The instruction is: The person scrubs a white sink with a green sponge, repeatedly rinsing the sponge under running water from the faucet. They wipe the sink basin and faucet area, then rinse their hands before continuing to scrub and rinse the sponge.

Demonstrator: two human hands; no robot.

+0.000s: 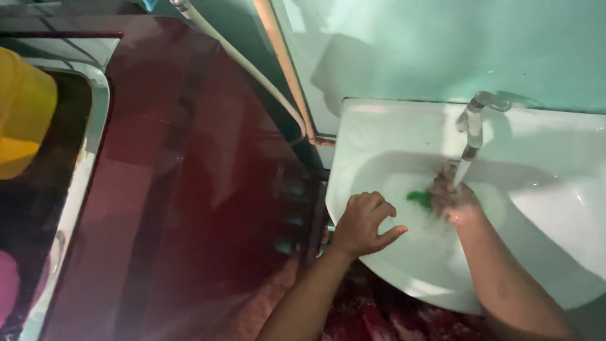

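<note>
At the near rim of the white washbasin point(379, 136) the left hand point(365, 222) rests, fingers loosely curled on nothing, forefinger pointing inward. Farther in, the right hand point(452, 197) has its fingers clamped on a green scrubber point(419, 199) under the water stream point(463, 172) from the metal tap point(475, 123). Left lies a dark red surface point(183, 189); a yellow container point(22, 113) sits at its far left edge.

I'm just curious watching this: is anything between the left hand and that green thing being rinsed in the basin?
Nothing visible. The left hand rests on the white basin's rim, and only bare wet basin lies between it and the green scrubber, which the right hand holds under the tap's running water.
</note>
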